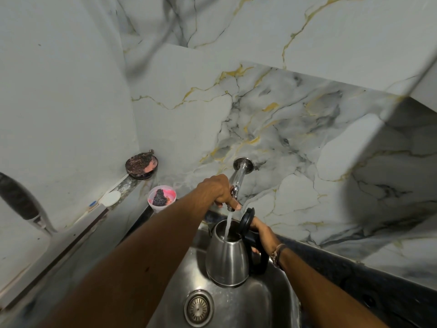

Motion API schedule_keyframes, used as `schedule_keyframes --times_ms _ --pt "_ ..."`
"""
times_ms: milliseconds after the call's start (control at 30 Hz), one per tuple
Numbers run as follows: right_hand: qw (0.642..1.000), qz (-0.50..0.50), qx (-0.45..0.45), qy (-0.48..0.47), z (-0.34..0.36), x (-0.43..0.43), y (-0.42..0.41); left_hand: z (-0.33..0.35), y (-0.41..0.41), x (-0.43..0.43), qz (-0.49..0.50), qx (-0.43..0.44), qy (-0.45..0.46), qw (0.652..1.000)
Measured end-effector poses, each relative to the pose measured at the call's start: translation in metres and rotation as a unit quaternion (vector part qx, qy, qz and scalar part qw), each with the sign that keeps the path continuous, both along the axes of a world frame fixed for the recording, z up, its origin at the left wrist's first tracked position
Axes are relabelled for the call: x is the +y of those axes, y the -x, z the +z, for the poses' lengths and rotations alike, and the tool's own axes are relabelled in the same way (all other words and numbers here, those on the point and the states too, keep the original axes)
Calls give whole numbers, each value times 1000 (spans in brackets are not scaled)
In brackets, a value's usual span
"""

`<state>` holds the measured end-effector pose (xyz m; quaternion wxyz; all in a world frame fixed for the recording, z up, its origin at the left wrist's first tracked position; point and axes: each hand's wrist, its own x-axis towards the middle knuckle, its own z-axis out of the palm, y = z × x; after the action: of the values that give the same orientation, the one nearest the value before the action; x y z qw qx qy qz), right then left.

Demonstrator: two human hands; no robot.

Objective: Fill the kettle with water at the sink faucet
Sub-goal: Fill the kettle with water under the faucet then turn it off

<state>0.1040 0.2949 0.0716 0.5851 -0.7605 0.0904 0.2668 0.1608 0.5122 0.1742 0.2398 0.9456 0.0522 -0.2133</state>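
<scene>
A stainless steel kettle (pixel 227 261) with a black handle and an upright open black lid (pixel 246 220) hangs over the steel sink (pixel 267 304). My right hand (pixel 262 234) grips the kettle's black handle. A chrome faucet (pixel 240 178) sticks out of the marble wall, and a stream of water (pixel 228 226) runs from its spout into the kettle's open mouth. My left hand (pixel 218 190) is closed on the faucet's tap handle, just above the kettle.
The sink drain (pixel 199 308) lies below the kettle. On the left ledge stand a pink cup with a dark scrubber (pixel 161 197), a round dish with a dirty scouring pad (pixel 141 165) and a white disc (pixel 111 198). A dark countertop (pixel 369 287) runs to the right.
</scene>
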Motion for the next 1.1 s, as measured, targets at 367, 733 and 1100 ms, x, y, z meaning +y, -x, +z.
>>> schedule_keyframes --times_ms 367,733,1100 --pt "1000 6 1 18 1 0 1 1 2 0 2 0 5 1000" --pt "1000 4 -5 22 7 2 5 4 4 -1 2 3 5 1000" --pt "999 1 -5 32 11 2 8 6 5 -2 -1 6 3 1000"
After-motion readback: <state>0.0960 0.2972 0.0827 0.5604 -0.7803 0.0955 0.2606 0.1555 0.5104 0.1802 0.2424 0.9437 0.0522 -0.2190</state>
